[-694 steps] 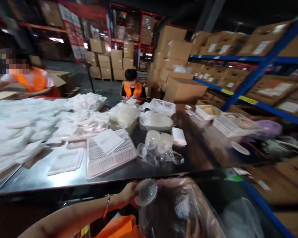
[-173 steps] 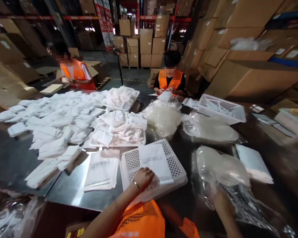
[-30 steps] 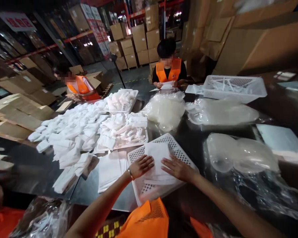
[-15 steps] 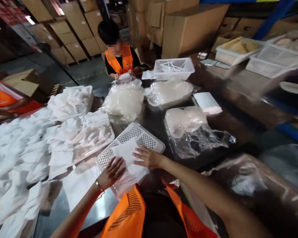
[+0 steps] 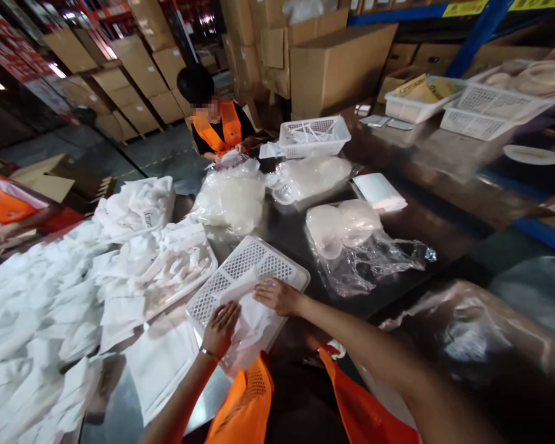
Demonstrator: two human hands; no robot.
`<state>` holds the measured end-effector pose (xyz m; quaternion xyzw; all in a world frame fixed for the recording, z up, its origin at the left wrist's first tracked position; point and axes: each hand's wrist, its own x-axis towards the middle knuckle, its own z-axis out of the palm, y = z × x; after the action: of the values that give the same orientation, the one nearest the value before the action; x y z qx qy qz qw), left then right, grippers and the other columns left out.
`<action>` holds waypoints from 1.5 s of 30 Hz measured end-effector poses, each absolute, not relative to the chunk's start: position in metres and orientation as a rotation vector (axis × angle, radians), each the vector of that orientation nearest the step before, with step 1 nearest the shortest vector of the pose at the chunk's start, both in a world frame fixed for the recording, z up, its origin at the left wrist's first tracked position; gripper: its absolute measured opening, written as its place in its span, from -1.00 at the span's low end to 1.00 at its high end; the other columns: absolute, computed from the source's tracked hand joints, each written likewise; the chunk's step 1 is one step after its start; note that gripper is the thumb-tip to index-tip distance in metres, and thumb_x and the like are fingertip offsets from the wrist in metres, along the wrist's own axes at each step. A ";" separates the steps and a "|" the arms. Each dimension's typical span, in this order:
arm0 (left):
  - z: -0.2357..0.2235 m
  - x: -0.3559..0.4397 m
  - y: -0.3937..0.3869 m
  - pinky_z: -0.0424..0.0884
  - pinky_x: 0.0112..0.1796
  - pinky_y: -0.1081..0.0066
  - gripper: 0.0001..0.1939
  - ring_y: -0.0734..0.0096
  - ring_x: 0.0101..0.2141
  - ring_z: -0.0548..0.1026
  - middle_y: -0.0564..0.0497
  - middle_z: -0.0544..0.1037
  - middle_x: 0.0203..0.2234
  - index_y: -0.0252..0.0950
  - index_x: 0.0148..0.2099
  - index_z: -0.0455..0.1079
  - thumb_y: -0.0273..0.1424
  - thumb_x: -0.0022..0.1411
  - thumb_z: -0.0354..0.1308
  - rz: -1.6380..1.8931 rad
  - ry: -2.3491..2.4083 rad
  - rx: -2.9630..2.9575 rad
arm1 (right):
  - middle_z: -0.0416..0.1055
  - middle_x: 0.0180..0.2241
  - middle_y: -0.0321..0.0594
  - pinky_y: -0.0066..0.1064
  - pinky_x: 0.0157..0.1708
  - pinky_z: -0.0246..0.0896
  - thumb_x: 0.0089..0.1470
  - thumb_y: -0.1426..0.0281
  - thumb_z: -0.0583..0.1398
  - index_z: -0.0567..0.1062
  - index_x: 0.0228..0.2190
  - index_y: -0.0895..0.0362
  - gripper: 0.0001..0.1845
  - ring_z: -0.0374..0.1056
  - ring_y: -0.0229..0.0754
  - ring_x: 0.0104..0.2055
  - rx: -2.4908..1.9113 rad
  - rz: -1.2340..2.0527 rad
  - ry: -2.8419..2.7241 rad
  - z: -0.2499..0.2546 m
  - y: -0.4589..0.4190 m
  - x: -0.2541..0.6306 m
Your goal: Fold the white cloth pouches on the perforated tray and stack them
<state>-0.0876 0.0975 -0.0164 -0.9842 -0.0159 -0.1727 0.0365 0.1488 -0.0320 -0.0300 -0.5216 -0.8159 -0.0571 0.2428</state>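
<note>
A white perforated tray point(image 5: 259, 262) lies on the steel table in front of me, with a stack of flat white bags point(image 5: 254, 320) on it. My left hand point(image 5: 221, 328) rests flat on the near side of the bags, fingers stretched out. My right hand point(image 5: 277, 295) lies on the far side of the same bags, fingers spread. A clear plastic bag of dome-shaped cups point(image 5: 351, 231) sits just right of the tray.
A big heap of white packets point(image 5: 50, 290) covers the table's left half. Another flat white bag point(image 5: 160, 357) lies beside the tray. Two people in orange vests work across the table point(image 5: 215, 123) and at the left point(image 5: 4, 206). White baskets point(image 5: 312, 135) and cardboard boxes stand behind.
The view has swung slightly; both hands stay on the bags, the left sliding a little nearer me and the right a little further along the stack's top.
</note>
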 end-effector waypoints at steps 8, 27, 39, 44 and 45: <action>-0.002 -0.097 0.086 0.28 0.03 0.23 -0.46 0.36 0.06 0.38 -0.06 0.50 -0.02 -0.26 0.13 0.29 -0.64 0.16 -0.19 -0.820 -0.117 -3.188 | 0.48 -0.15 -0.17 -0.25 -0.01 0.22 0.13 0.49 -0.05 0.47 -0.14 0.16 -0.63 0.33 -0.23 -0.02 -1.374 -0.179 -1.868 -0.014 -0.046 0.152; 0.004 -0.060 0.058 0.34 -0.37 0.38 -0.50 0.38 -0.47 0.41 0.00 0.45 -0.56 -0.26 -0.47 0.35 -0.14 0.34 -0.22 -1.528 -1.793 -3.077 | 0.47 -0.38 -0.19 -0.34 -0.27 0.37 0.20 0.36 0.03 0.48 -0.35 0.09 -0.76 0.40 -0.16 -0.27 -1.509 -0.096 -1.251 -0.017 -0.043 0.137; -0.011 -0.034 0.083 0.13 -0.50 0.42 -0.61 0.43 -0.60 0.26 0.08 0.29 -0.67 -0.22 -0.52 0.16 -0.22 0.34 -0.19 -1.220 -2.066 -2.729 | 0.31 -0.66 -0.21 -0.30 -0.44 0.07 0.25 0.16 -0.05 0.31 -0.65 0.10 -0.49 0.21 -0.19 -0.57 -1.865 -0.314 -1.118 -0.017 -0.005 0.135; -0.014 -0.041 0.084 0.13 -0.51 0.42 -0.68 0.41 -0.62 0.30 0.08 0.31 -0.67 -0.22 -0.46 0.24 -0.33 0.35 -0.14 -1.014 -2.055 -2.770 | 0.30 -0.69 -0.24 -0.31 -0.43 0.04 0.26 0.19 -0.05 0.30 -0.65 0.10 -0.50 0.20 -0.21 -0.60 -1.918 -0.352 -1.188 -0.018 -0.007 0.134; -0.014 -0.042 0.084 0.13 -0.52 0.42 -0.68 0.40 -0.62 0.31 0.07 0.32 -0.67 -0.22 -0.45 0.24 -0.34 0.35 -0.15 -0.983 -2.056 -2.771 | 0.30 -0.69 -0.24 -0.31 -0.42 0.04 0.26 0.19 -0.05 0.31 -0.65 0.11 -0.50 0.20 -0.21 -0.60 -1.924 -0.358 -1.197 -0.018 -0.008 0.135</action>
<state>-0.0423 0.0837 -0.0139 -0.7532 -0.5590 -0.2671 -0.2212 0.1345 -0.0076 -0.0180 -0.7645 -0.4758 -0.1423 0.4111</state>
